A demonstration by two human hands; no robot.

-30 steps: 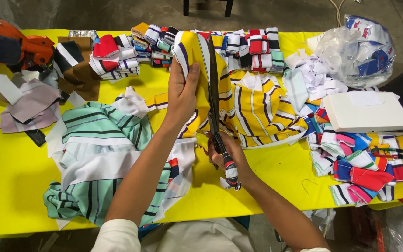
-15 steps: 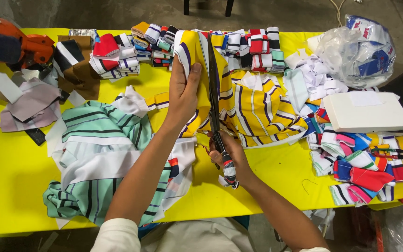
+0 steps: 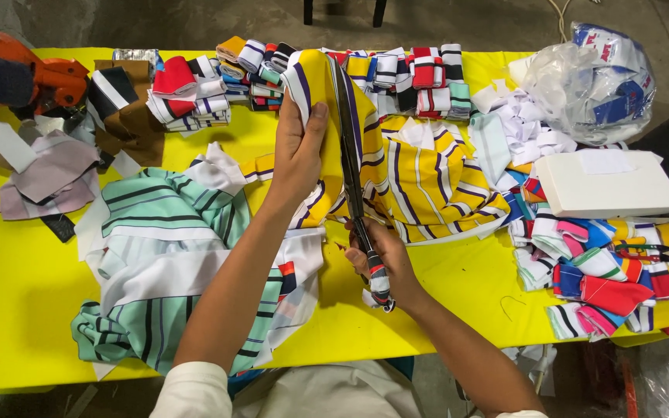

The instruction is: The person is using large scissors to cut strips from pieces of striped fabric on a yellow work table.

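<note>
At the centre of the frame the left hand (image 3: pixel 297 151) lay flat with fingers closed over the yellow striped cloth (image 3: pixel 420 174), pinning its upper edge to the yellow tabletop (image 3: pixel 17 294). The right hand (image 3: pixel 381 259) was wrapped tight round the handles of the long scissors (image 3: pixel 352 182), whose blades ran up along the cloth — how far apart they stood I could not tell. A green striped cloth (image 3: pixel 160 255) lay at lower left, folded strips (image 3: pixel 420 73) lined the top edge, and a white box (image 3: pixel 605 182) sat at right.
</note>
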